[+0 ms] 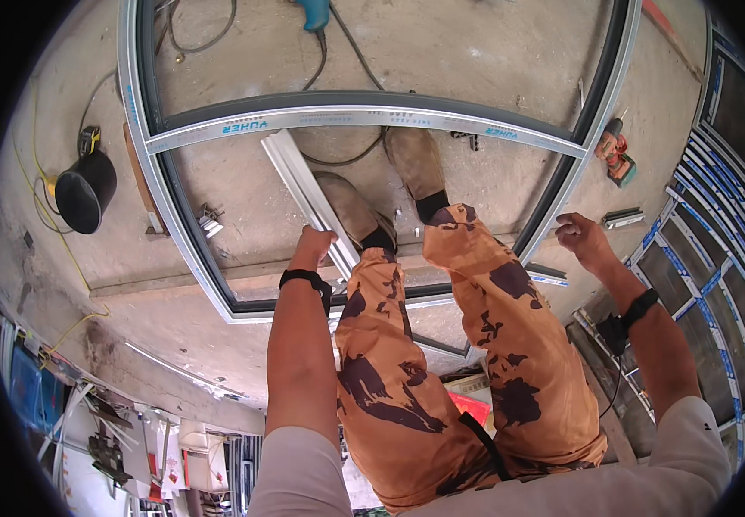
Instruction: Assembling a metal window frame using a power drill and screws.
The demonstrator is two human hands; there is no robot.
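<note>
A pale aluminium profile [298, 177] slants across the near opening of a large window frame [364, 117], passing beside my left shoe. My left hand [314, 247] is closed on the edge of this profile, near its lower end. Over the frame's right side, my right hand [586, 241] hovers with its fingers curled in. Whatever those fingers hold, if anything, is hidden. Grey metal with dark inner edges makes up the frame, which lies on the floor. Both my shoes [414, 162] stand inside its near opening.
A red and green cordless drill [615, 155] lies right of the frame. Its far opening holds a teal corded power tool [313, 13]. At the left stands a black bucket [86, 191] with cords nearby. Blue-taped profiles [717, 224] are stacked along the right.
</note>
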